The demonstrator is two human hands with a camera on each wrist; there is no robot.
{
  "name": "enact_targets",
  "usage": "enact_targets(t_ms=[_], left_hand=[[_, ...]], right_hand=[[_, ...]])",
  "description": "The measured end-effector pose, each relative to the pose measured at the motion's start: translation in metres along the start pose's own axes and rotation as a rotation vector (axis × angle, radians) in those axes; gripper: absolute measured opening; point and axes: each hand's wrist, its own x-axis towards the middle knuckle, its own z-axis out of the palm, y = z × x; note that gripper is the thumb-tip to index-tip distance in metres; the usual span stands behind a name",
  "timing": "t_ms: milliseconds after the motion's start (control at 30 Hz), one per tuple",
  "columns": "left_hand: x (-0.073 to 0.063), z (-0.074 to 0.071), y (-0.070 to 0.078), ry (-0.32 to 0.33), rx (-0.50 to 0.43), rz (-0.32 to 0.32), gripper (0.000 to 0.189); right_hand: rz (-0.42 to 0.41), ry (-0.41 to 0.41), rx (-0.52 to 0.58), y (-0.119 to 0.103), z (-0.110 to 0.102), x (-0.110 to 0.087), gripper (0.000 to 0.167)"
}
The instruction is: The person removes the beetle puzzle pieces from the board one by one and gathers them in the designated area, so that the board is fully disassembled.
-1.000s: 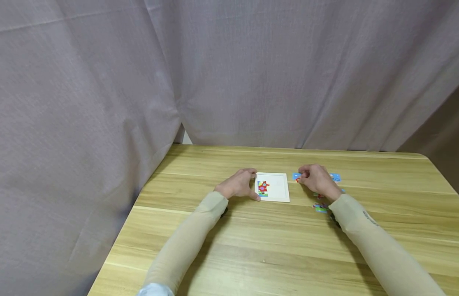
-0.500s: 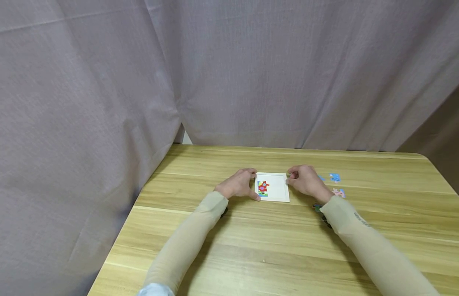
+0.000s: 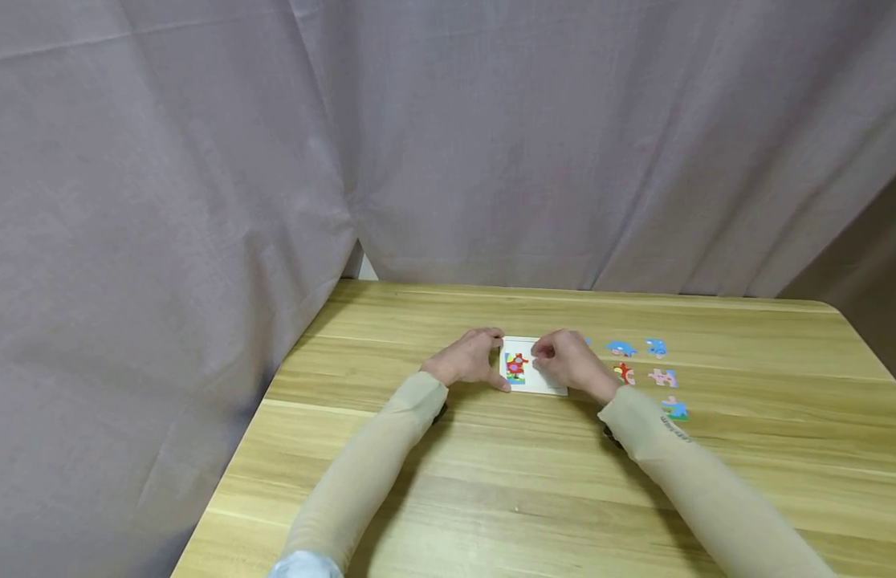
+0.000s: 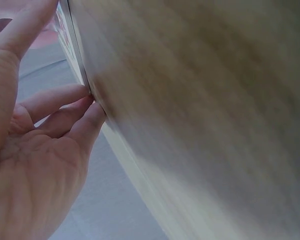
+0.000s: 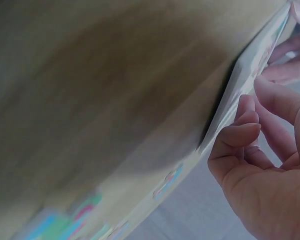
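A white square puzzle tray (image 3: 515, 388) lies on the table, its left part filled with a red house picture. My left hand (image 3: 468, 359) holds the tray's left side, thumb at the near corner and fingers at the far one. In the left wrist view, the left fingertips (image 4: 93, 102) meet the tray's edge. My right hand (image 3: 569, 363) is over the tray's right half, thumb and fingers brought together in a pinch on a puzzle piece almost wholly hidden behind them. The right wrist view shows the right hand (image 5: 262, 150) with curled fingers close over the tray (image 5: 227, 102).
Several loose puzzle pieces lie right of the tray, among them a blue piece (image 3: 621, 348), a red and yellow piece (image 3: 625, 372), a pink piece (image 3: 663, 377) and a blue and green piece (image 3: 674, 409). A grey curtain (image 3: 477, 160) hangs behind the wooden table (image 3: 506, 498).
My right hand has moved left from the loose pieces, past the tray's right edge, to above its inside. My left hand has stayed at the tray, and more loose pieces are uncovered.
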Motion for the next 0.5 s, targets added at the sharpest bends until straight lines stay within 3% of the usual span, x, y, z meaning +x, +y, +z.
enact_targets(t_ms=[300, 500], left_hand=[[0.000, 0.000, 0.000, -0.001, 0.001, -0.001, 0.092], [0.001, -0.001, 0.001, 0.012, 0.035, 0.026, 0.080]], right_hand=[[-0.030, 0.001, -0.018, -0.005, 0.013, 0.006, 0.011], [-0.015, -0.008, -0.011, -0.007, 0.016, 0.009, 0.013]])
